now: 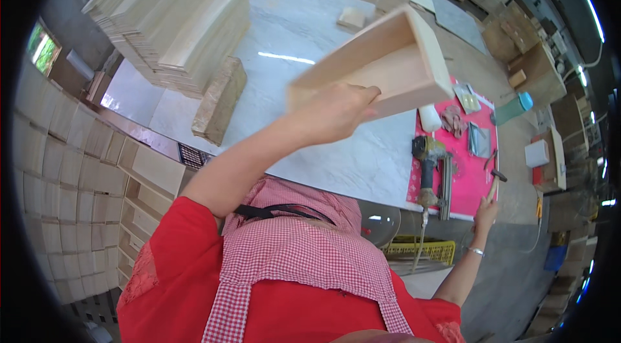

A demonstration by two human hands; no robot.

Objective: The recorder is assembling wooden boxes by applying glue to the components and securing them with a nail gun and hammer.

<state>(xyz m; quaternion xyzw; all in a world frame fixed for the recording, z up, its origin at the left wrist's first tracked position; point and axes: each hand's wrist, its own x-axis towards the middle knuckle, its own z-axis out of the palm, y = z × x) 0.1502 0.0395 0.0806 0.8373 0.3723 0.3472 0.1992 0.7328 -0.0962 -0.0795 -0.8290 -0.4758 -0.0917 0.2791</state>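
My left hand (339,110) grips the near wall of a shallow, open-topped wooden box (404,75), holding it tilted above the white marble-patterned tabletop (330,168). The box's left end is blurred. Off the table's right edge, my right hand (485,214) is closed round the handle of a hammer (497,178), its dark head upward. Between the hands, a pneumatic nail gun (428,168) lies on a pink mat (466,181). Beyond it on the mat are a crumpled cloth glove (454,121) and a small clear packet (479,140).
Tall stacks of thin wooden boards (174,26) stand at the table's far left, with a wrapped block (220,100) beside them. Wooden boxes (77,194) are piled to my left. A teal bottle (514,108) is at the right. A yellow crate (420,249) sits below the table edge.
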